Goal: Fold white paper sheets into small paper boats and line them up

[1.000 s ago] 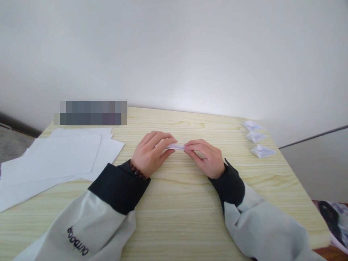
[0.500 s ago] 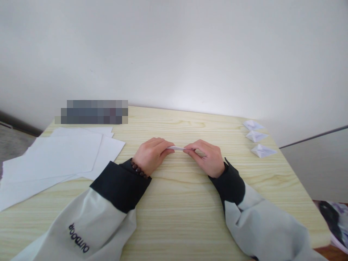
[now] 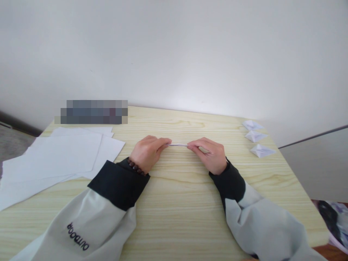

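A narrow piece of folded white paper (image 3: 178,145) is stretched between my two hands, seen nearly edge-on above the middle of the table. My left hand (image 3: 148,151), with a dark bead bracelet at its wrist, pinches the paper's left end between thumb and fingers. At the opposite end, my right hand (image 3: 210,154) pinches it the same way. The fingers cover both ends of the paper, so its full shape cannot be made out.
Several loose white sheets (image 3: 54,154) overlap at the table's left. Three folded paper pieces (image 3: 262,150) lie in a column near the right edge. A pixelated object (image 3: 92,112) stands at the back left, by the white wall (image 3: 190,54). The table (image 3: 176,217) has a pale wood grain.
My hands have moved slightly apart and a little away from me. More of the folded paper shows between them, and it now lies flatter and more edge-on.
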`<state>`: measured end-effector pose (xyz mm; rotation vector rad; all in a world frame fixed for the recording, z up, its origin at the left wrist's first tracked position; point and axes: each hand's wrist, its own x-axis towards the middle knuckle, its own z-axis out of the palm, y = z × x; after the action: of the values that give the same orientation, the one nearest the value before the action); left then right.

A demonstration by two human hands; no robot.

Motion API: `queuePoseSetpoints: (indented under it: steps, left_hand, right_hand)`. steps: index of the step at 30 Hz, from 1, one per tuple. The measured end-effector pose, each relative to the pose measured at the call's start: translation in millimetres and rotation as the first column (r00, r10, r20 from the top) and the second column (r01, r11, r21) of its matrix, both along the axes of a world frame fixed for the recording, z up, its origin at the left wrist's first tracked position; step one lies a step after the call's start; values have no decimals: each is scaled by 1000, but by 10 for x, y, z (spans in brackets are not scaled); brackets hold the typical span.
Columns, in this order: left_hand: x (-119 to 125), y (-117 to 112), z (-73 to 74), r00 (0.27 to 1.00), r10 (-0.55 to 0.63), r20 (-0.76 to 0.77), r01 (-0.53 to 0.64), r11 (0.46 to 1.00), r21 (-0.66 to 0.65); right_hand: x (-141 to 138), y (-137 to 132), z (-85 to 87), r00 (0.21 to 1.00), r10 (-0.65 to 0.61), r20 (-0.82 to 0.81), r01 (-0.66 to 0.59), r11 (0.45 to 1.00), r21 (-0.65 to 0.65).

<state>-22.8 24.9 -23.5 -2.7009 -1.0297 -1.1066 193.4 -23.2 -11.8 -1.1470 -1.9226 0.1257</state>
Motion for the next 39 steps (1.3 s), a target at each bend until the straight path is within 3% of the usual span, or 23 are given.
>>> queuePoseSetpoints:
  steps: [4,7,14,21,26,32,39]
  left_hand:
    - [48,-31,84,997,-72,-11,73,991,116]
    - [83,-73,149,999,-45,22,42,988,147]
    - [97,-94,139,989,-127,71,119,988,102]
    - [104,-97,163,989,-146,2,146,985,87]
    - [108,-99,160,988,-154,11,152,984,95]
    - [88,-92,146,995,-97,31,93,990,108]
    - [100,-91,156,992,-113,58,107,989,97]
  right_hand:
    - [-41,-18,1,999,-17,37,16,999,37]
    - [-60,-38,-14,998,-45,36,43,998,45]
    - [-67,-59,-30,999,36,-19,-35,998,55]
    - [-95,-68,-1,998,39,-46,-35,996,84]
    - [-102,-72,5,998,59,-36,-57,996,62]
    - [-71,-59,-19,1000,-9,7,8,998,64]
    - [-72,-58,43,999,32,31,-34,996,83]
